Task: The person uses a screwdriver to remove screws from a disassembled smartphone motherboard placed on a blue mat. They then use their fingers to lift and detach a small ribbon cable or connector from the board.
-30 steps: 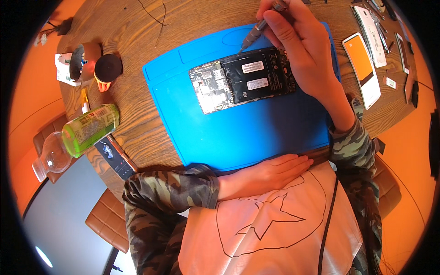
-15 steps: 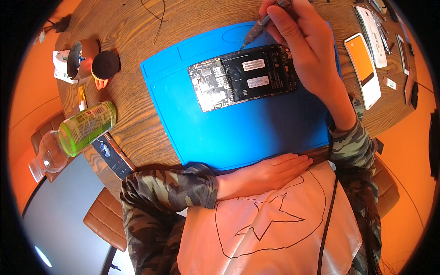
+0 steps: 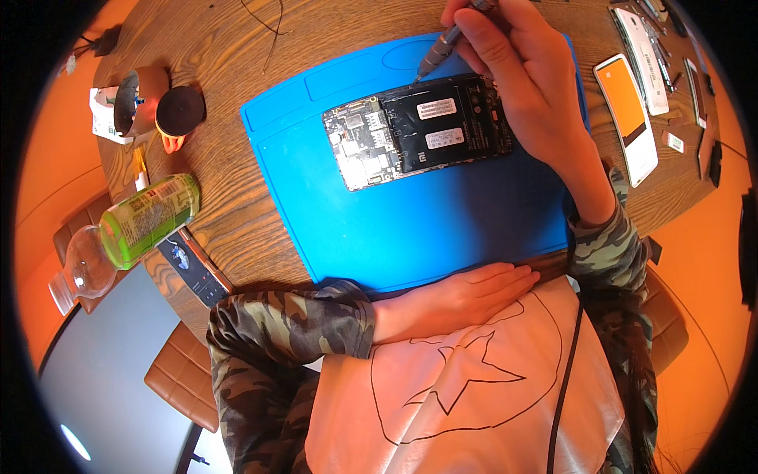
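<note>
An opened phone (image 3: 417, 129) with its back off lies face down on a blue work mat (image 3: 410, 213), showing a circuit board and black battery. My right hand (image 3: 527, 87) grips a grey screwdriver (image 3: 444, 46), its tip at the phone's far top edge. My left hand (image 3: 458, 294) lies flat, fingers together, along the mat's near edge against my chest, holding nothing.
A green drink bottle (image 3: 134, 225) lies on its side at the left of the wooden table (image 3: 229, 197), beside a dark remote-like device (image 3: 193, 265). A copper cup (image 3: 134, 99) and black lid (image 3: 180, 109) stand far left. A white-and-orange phone (image 3: 628, 114) and small parts lie at the right.
My right hand has shifted the screwdriver slightly along the phone's top edge. My left hand has stayed in place.
</note>
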{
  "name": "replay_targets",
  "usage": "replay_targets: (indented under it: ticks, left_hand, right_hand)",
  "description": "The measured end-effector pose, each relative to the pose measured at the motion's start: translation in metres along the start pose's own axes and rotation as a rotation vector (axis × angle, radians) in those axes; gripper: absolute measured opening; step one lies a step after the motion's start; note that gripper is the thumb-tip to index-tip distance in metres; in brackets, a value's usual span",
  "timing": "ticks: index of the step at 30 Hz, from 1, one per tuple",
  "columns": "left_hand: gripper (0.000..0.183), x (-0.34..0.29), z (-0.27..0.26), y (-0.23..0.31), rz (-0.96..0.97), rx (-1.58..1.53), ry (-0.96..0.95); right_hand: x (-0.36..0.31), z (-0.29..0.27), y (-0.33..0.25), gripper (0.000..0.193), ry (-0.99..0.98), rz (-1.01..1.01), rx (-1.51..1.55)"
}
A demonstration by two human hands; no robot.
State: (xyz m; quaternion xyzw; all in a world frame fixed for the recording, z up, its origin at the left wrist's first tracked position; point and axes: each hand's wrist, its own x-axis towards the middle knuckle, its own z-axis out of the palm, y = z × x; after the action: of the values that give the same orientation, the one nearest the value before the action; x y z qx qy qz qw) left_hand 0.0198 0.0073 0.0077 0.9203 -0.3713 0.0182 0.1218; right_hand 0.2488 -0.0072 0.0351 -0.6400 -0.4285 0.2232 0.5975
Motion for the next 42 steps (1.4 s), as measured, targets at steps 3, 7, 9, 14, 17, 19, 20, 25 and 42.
replay_targets:
  ticks: [3,7,9,14,17,19,20,25,42]
  left_hand:
    - [0.057,0.0,0.002,0.0,0.006,0.023,0.028]
    - [0.055,0.0,0.005,0.0,0.004,0.03,0.051]
    - [0.055,0.001,0.005,0.001,-0.007,0.009,0.057]
    - [0.062,0.0,-0.002,0.0,-0.026,-0.039,0.035]
    - [0.061,0.0,-0.004,-0.001,-0.023,-0.016,0.038]
    - [0.06,0.001,-0.004,-0.002,-0.021,-0.007,0.043]
    - [0.06,0.0,-0.004,-0.002,-0.02,-0.017,0.035]
    - [0.061,-0.001,-0.006,-0.004,0.0,-0.007,0.027]
    - [0.056,0.001,-0.002,-0.001,-0.04,-0.143,0.006]
  right_hand:
    - [0.005,0.0,-0.001,0.009,-0.023,-0.078,-0.04]
    - [0.009,-0.011,-0.014,0.009,-0.172,-0.032,-0.064]
    - [0.011,-0.017,-0.019,0.008,-0.243,0.002,-0.042]
    - [0.02,-0.012,-0.016,0.008,-0.336,-0.098,0.029]
    - [0.023,-0.007,-0.02,0.012,-0.366,-0.054,0.045]
    - [0.026,-0.007,-0.029,0.015,-0.411,-0.086,-0.056]
    - [0.028,-0.006,-0.034,0.016,-0.443,-0.087,-0.139]
    - [0.044,-0.018,-0.054,0.02,-0.599,-0.191,-0.414]
    - [0.021,0.019,-0.003,0.02,-0.188,-0.146,-0.154]
